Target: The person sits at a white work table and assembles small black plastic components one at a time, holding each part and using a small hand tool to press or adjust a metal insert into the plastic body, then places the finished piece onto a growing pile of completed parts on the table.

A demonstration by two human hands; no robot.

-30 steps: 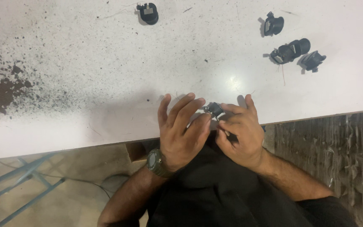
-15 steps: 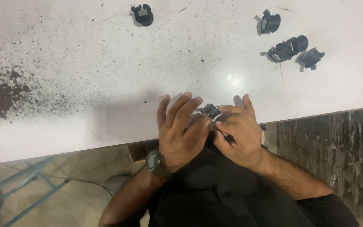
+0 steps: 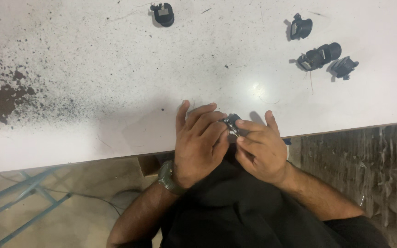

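Nearest the camera lay the person's dark-clothed lap, and just above it both hands met at the near edge of the white, black-speckled worktable (image 3: 116, 92). The left hand (image 3: 198, 142), with a dark wristwatch (image 3: 167, 177) on its wrist, had its fingers curled over, and the fingertips pinched a small dark part with a metal piece (image 3: 230, 123). The right hand (image 3: 260, 149) pressed in from the other side, thumb and forefinger closed on the same small part. The two hands touched around it, so most of the part was hidden; its exact shape could not be told. It sat just over the table's near edge, between the two sets of fingertips.

Farther across the table from the hands, off to the right, stood a cluster of three small black plastic parts: one rounded cylindrical piece (image 3: 320, 56), a smaller angular one (image 3: 344, 67) just beside it, and another (image 3: 300, 28) a little beyond. At the far edge, well apart from those, sat a fourth black plastic part (image 3: 162, 14). A dark smudged stain (image 3: 1, 98) spread over the table's left side.
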